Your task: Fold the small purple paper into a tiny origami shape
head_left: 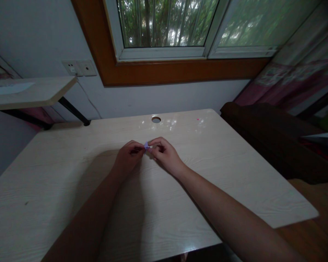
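My left hand (129, 154) and my right hand (164, 153) meet over the middle of a pale wooden desk (71, 182). Both pinch a tiny purple object (146, 145) between their fingertips; it is too small to name. The fingers of each hand are curled and pressed together around it. Both forearms reach in from the bottom edge of the view, resting low over the desk.
A round cable hole (156, 119) sits near the desk's far edge. A window (166, 25) with a wooden frame is behind. A small shelf (30, 92) stands at the left, with wall sockets (79, 68) above it. A dark chair (276, 138) is at the right.
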### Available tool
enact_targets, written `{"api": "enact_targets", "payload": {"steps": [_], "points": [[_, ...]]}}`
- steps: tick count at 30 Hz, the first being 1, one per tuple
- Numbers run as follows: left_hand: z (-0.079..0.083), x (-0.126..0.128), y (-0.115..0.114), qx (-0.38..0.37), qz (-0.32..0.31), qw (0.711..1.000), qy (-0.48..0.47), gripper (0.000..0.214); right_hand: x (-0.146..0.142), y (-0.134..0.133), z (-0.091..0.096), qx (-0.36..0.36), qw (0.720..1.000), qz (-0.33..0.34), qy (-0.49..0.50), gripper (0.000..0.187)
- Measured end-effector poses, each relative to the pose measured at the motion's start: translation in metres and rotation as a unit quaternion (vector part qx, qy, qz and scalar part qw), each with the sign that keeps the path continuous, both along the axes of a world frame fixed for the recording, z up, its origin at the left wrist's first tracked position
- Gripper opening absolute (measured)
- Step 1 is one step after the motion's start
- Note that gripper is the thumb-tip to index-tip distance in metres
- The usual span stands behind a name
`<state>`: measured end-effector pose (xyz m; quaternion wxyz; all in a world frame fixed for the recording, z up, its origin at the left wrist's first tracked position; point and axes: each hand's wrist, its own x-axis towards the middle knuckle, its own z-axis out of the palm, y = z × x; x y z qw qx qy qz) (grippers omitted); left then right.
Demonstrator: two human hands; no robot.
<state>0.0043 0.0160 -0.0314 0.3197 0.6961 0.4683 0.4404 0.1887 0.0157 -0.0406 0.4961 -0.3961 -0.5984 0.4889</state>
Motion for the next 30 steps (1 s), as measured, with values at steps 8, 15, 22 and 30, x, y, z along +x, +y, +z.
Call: {"api": "enact_targets", "payload": {"steps": [8, 15, 22, 30], "points": [[0.0041, 0.0011, -0.0017, 0.021, -0.021, 0.999, 0.039, 0.007, -0.0009, 0.0005, -0.0007, -0.012, 0.999, 0.012, 0.035, 0.032], [0.0027, 0.0006, -0.0008, 0.024, 0.012, 0.998, 0.060, 0.013, -0.0004, 0.0020, -0.0023, 0.011, 0.999, 0.002, 0.042, 0.026], [0.0040, -0.0005, -0.0027, -0.049, 0.014, 0.998, 0.040, 0.023, -0.0001, 0.0008, 0.0020, -0.001, 0.998, -0.012, 0.067, 0.023], [0.0021, -0.0018, -0.0022, -0.153, -0.018, 0.988, -0.032, 0.031, -0.0003, 0.0005, 0.0038, -0.012, 0.995, -0.009, 0.099, 0.023]]}}
